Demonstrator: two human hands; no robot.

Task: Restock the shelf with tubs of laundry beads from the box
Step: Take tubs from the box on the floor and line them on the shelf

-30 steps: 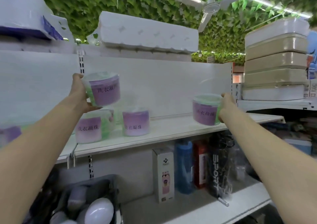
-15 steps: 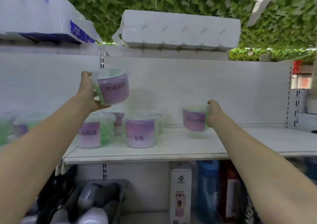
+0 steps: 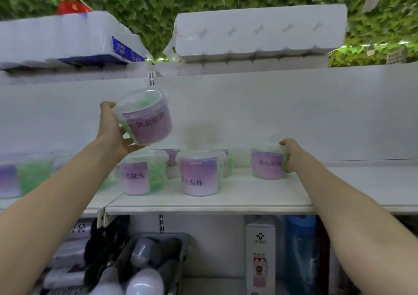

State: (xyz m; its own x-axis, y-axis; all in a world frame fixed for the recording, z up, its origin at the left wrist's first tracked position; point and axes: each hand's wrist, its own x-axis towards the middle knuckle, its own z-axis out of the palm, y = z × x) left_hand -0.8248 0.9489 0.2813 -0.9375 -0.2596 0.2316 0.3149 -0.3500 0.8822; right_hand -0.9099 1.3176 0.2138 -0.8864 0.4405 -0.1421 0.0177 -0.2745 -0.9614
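My left hand (image 3: pixel 113 129) grips a clear tub of laundry beads (image 3: pixel 146 119) with a purple label, held tilted in the air above the white shelf (image 3: pixel 226 198). On that shelf rests another tub (image 3: pixel 268 162), gripped from its right side by my right hand (image 3: pixel 291 155). Several more tubs stand on the shelf: one front left (image 3: pixel 141 173), one in the middle (image 3: pixel 200 173), others behind them. The box is out of view.
Packs of white paper rolls (image 3: pixel 260 31) lie on the top shelf. Another tub (image 3: pixel 20 177) stands at the far left. Below the shelf are a white carton (image 3: pixel 260 256), a blue bottle (image 3: pixel 299 260) and a bin of dark items (image 3: pixel 144 263).
My right hand has carried its tub left and down until it rests on the shelf. My left hand keeps its tub raised. My view has shifted to the left.
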